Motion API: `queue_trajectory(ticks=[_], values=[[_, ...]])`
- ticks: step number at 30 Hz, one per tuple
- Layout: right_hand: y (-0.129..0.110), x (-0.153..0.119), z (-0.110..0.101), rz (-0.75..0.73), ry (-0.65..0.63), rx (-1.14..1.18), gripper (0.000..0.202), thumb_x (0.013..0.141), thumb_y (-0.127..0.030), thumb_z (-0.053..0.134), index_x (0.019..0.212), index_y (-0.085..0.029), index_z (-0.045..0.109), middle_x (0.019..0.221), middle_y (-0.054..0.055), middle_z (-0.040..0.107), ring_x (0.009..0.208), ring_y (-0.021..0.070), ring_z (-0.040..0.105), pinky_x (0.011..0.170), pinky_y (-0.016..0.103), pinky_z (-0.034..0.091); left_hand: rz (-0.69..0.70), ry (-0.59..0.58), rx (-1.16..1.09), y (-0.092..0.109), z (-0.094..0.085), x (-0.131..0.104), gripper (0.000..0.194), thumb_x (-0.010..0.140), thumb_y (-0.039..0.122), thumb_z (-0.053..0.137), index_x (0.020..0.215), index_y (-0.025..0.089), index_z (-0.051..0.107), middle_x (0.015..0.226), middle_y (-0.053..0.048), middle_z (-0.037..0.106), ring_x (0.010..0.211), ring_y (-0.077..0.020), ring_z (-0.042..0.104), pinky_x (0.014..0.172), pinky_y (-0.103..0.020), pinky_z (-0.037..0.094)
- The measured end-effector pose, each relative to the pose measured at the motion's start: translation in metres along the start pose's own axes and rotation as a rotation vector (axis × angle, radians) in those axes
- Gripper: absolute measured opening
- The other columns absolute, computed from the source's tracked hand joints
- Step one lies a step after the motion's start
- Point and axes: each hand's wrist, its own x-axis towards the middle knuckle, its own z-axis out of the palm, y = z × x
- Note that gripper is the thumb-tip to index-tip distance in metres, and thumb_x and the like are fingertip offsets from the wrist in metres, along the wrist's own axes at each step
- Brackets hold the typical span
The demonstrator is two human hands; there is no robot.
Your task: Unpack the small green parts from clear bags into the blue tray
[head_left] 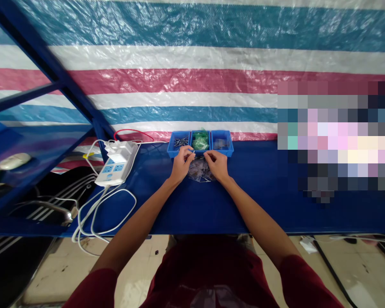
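My left hand [182, 164] is closed in a pinch, with a tiny pale bit showing at its fingertips; what it holds is too small to name. Facing it, my right hand [217, 164] is also closed, thumb and forefinger together on something I cannot make out. Between and below them lies a clear plastic bag [200, 171] with small brownish pieces in it. Just behind the hands stand three joined blue bins. Metal screws or pins fill the left bin [181, 141], green plastic wrapping [200, 140] the middle one, and clear small bags [221, 143] the right one.
A white power strip [113, 166] with plugged-in adapters and looped white cables [99, 233] occupies the left of the blue table [186, 209]. Blue frame bars [77, 102] rise at left. Striped plastic sheeting [186, 81] hangs behind. The right side is pixelated.
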Motion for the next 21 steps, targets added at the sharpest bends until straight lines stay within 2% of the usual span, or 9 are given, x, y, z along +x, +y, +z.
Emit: queue_trajectory(ticks=[4,10,17,21], values=[[-0.0006,-0.0007,0.0006,-0.015,0.004,0.008,0.027,0.089,-0.037,0.053,0.078,-0.019,0.070,0.076,0.005,0.071,0.066,0.0181,0.063,0.065,0.030,0.049,0.024,0.031,0.060,0.0001,-0.0006,0.0002,0.017,0.088,0.035,0.060,0.087,0.018,0.062,0.082,-0.002,0.067,0.075,-0.0144,0.063,0.073,-0.026,0.051],[-0.0019,-0.0016,0.0016,-0.032,0.004,0.015,0.026,0.089,-0.035,0.054,0.079,-0.018,0.070,0.074,0.004,0.071,0.063,0.0169,0.061,0.064,0.029,0.048,0.098,-0.018,0.132,0.0008,-0.0013,0.0007,0.020,0.093,0.034,0.052,0.093,0.018,0.064,0.095,-0.006,0.070,0.088,-0.0170,0.066,0.081,-0.028,0.051],[-0.0054,-0.0013,-0.0006,-0.087,-0.068,0.018,0.028,0.092,-0.039,0.052,0.090,-0.019,0.071,0.082,0.005,0.070,0.063,0.0148,0.058,0.063,0.028,0.047,0.065,-0.085,0.135,0.0011,-0.0011,-0.0004,0.023,0.091,0.039,0.058,0.104,0.020,0.054,0.066,0.004,0.064,0.063,-0.0127,0.062,0.066,-0.023,0.047],[-0.0060,-0.0023,0.0007,-0.120,-0.135,-0.007,0.031,0.093,-0.041,0.051,0.082,-0.020,0.070,0.077,0.005,0.067,0.063,0.0150,0.056,0.064,0.028,0.046,0.044,-0.044,0.120,0.0031,-0.0031,-0.0010,0.023,0.088,0.038,0.062,0.101,0.020,0.055,0.061,0.006,0.062,0.058,-0.0114,0.060,0.063,-0.022,0.046]])
